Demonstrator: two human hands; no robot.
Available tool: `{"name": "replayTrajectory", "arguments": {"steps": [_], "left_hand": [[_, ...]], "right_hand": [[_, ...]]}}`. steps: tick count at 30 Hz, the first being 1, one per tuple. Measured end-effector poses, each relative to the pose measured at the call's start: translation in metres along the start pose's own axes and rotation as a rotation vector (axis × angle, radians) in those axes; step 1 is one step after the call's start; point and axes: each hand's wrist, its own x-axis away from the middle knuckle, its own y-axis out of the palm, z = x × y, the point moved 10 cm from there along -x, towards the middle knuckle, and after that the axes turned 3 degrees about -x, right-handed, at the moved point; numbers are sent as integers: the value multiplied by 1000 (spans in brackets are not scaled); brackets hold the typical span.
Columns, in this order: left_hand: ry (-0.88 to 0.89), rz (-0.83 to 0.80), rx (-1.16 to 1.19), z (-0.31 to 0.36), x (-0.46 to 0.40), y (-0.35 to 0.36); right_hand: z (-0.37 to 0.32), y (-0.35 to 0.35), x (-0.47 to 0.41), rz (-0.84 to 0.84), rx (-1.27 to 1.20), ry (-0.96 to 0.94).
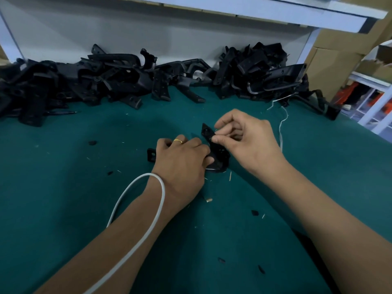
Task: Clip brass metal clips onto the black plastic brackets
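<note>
Head view looks down on a green-covered table (63, 187), where a black plastic bracket (218, 155) lies near the centre, its pointed end aimed toward 11 o'clock. Left hand (182, 164), wearing a gold ring (177, 141), lies palm down with fingers curled over the bracket's lower part, holding it to the table. Right hand (244, 141), at 2 o'clock from the left, has thumb and forefinger pinched together at the bracket's upper edge; whether a brass clip sits between them is too small to tell. A white cable (148, 219) loops across the left wrist. Heaps of black brackets (106, 79) line the table's far edge from 9 to 2 o'clock, and small black scraps dot the cloth.
</note>
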Motion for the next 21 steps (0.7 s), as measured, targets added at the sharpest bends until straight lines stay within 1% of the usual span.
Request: {"name": "replayTrajectory", "arguments": {"steps": [5, 7, 8, 9, 10, 11, 12, 13, 14, 15, 18, 21], "left_hand": [[8, -7, -34, 4, 3, -3], [4, -18, -32, 6, 3, -3], [-6, -31, -27, 4, 3, -2], [-16, -46, -27, 3, 2, 0], [-22, -58, -33, 2, 2, 1], [-26, -67, -41, 2, 2, 3], [-34, -72, -48, 1, 1, 3], [-46, -72, -54, -1, 2, 4], [-60, -68, -61, -3, 2, 3], [-72, -63, -67, -5, 2, 3], [-86, -60, -63, -8, 2, 3], [-84, -66, -65, -7, 1, 4]], "right_hand": [[1, -6, 0, -76, -11, -3], [16, -31, -1, 33, -34, 34], [27, -47, -1, 100, -9, 72], [39, -60, -1, 133, 58, 114], [50, -67, 0, 109, 143, 158], [61, -67, 0, 25, 221, 202], [71, -61, 2, -95, 288, 234], [76, -53, 5, -205, 340, 245], [78, -48, 6, -278, 379, 239], [77, -45, 7, -308, 399, 228], [68, -50, 5, -279, 409, 207], [66, -46, 6, -325, 412, 193]]}}
